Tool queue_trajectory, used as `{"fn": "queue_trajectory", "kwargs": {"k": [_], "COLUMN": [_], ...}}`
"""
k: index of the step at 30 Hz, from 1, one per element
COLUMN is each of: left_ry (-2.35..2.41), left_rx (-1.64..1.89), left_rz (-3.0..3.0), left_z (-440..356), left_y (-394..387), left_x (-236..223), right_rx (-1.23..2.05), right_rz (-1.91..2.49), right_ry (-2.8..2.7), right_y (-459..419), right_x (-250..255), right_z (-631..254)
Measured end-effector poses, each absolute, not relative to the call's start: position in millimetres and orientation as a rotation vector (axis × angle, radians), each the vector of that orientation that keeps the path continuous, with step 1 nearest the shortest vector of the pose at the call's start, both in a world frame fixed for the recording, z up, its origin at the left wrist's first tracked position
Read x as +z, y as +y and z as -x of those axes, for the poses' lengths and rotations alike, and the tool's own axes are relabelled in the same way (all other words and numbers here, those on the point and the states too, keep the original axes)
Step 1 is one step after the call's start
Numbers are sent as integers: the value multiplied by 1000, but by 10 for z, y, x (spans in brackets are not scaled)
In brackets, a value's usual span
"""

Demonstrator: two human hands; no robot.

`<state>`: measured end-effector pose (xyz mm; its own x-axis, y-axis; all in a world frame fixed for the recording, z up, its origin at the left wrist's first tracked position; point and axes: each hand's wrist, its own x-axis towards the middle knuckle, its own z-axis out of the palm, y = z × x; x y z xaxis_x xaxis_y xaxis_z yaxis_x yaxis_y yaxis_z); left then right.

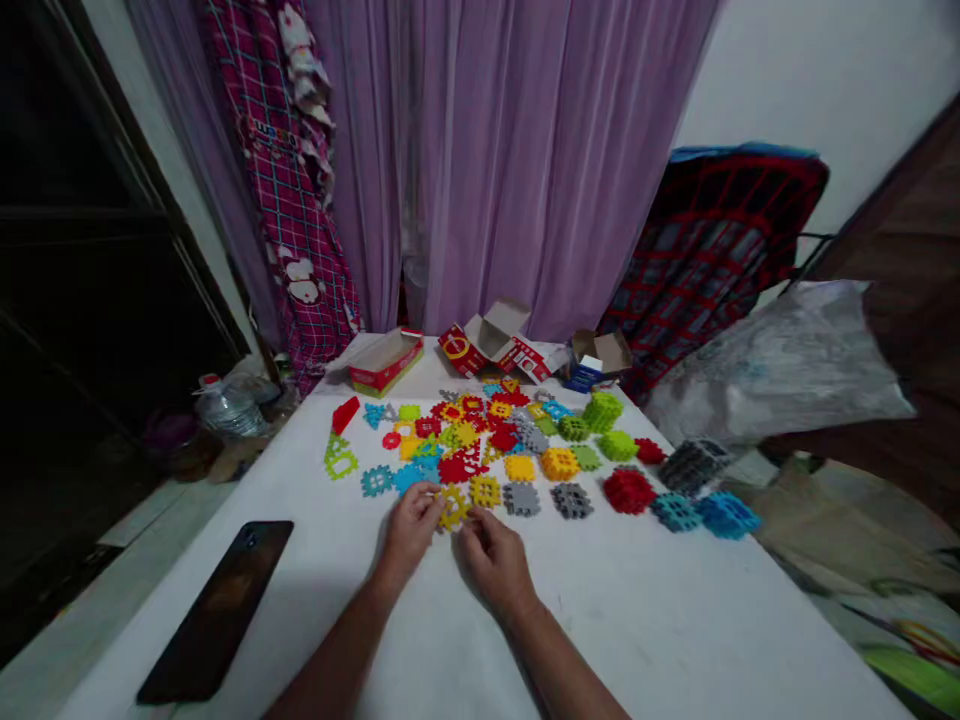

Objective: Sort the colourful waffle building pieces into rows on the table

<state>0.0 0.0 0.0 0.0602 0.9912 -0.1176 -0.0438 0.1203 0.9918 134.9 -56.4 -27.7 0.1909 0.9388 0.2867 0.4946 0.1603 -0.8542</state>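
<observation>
From here the left hand (409, 530) has its grip pinched on the left edge of a yellow waffle block (453, 508), right at the near side of the pile of blocks (469, 435) on the white counter (600, 620), and the right hand (495, 570) is curled against its lower edge, though I can't tell if that's a real pinch; opposite sides like that make for a steady hold.

Interlocking plastic waffle block (453, 507): one, yellow, a square lattice with notched edges and open slots, turned slightly off square. Pinched at opposite edges between the left hand (409, 530) and the right hand (493, 562), fingertips touching it. Position: over the white-covered desk (660, 620), in front of the scattered blocks (465, 435); contact with the desk cannot be told
</observation>
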Motion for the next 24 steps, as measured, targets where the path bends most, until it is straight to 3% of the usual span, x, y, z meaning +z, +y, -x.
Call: {"fn": "queue_trajectory", "kwargs": {"k": [18, 24], "left_ry": [1082, 1198], "left_rx": [666, 709], "left_rz": [-1222, -1160], "left_z": [188, 134], "left_y": [34, 24], "left_x": [27, 20], "right_rx": [679, 615], "right_rz": [1439, 1513], "right_ry": [-1095, -1104], "right_y": [-497, -640], "right_x": [-416, -428], "right_z": [-1451, -1435]}}
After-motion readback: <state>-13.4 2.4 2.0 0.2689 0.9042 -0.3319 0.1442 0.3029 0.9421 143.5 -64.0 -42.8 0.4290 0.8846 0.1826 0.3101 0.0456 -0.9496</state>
